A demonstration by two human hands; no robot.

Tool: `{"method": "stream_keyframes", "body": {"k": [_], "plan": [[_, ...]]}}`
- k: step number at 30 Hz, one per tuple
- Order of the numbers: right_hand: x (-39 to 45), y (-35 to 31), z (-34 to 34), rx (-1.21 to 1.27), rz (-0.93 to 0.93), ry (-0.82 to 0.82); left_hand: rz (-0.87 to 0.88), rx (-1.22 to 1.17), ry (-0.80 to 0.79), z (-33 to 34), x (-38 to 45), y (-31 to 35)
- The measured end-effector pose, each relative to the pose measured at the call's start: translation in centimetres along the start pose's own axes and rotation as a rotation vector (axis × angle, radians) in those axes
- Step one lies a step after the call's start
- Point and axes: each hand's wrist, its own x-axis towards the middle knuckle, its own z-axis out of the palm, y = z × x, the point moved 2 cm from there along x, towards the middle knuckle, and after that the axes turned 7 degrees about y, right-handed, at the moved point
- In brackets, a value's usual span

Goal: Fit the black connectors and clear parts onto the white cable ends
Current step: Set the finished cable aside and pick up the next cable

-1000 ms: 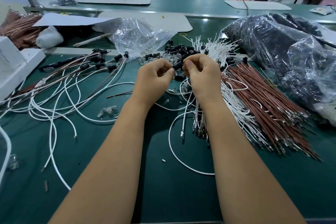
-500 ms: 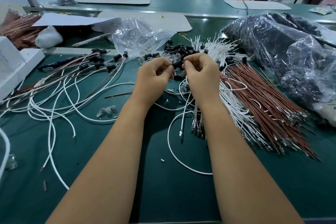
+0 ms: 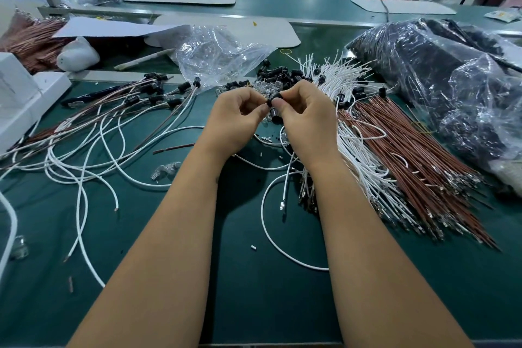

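Both hands are drifting slightly toward the upper middle of the frame, fingertips staying pressed together. The right hand (image 3: 303,118) is pinching a black connector (image 3: 275,99) in a closed grip, while the left hand (image 3: 236,118) is curling its grip against that same piece; whether it holds a cable end is hidden. The seating step is probably continuing. The white cables (image 3: 356,133) are lying on the tabletop (image 3: 254,291) just beside the right wrist.
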Motion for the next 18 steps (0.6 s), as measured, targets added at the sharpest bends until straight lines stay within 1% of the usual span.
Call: {"method": "stream_keyframes", "body": {"k": [3, 5, 9, 12, 15, 16, 18], "plan": [[0.1, 0.0, 0.1, -0.017, -0.017, 0.003, 0.006, 0.023, -0.073, -0.2, 0.1, 0.1], [0.1, 0.0, 0.2, -0.018, -0.015, 0.007, 0.001, 0.018, -0.091, -0.3, 0.2, 0.0], [0.1, -0.1, 0.4, -0.066, -0.001, -0.043, -0.007, 0.014, 0.0, -0.5, 0.3, -0.5], [0.0, 0.0, 0.9, -0.229, -0.072, -0.175, -0.007, -0.008, 0.083, -0.6, 0.4, -1.0], [-0.4, 0.2, 1.8, -0.559, -0.183, -0.357, -0.001, -0.074, 0.103, -0.5, 0.6, -1.0], [-0.5, 0.3, 2.1, -0.666, -0.224, -0.393, 0.011, -0.093, 0.109, -0.5, 0.7, -0.9], [-0.7, 0.4, 2.2, -0.77, -0.268, -0.42, 0.019, -0.174, 0.111, -0.3, 0.6, -0.7]]}}
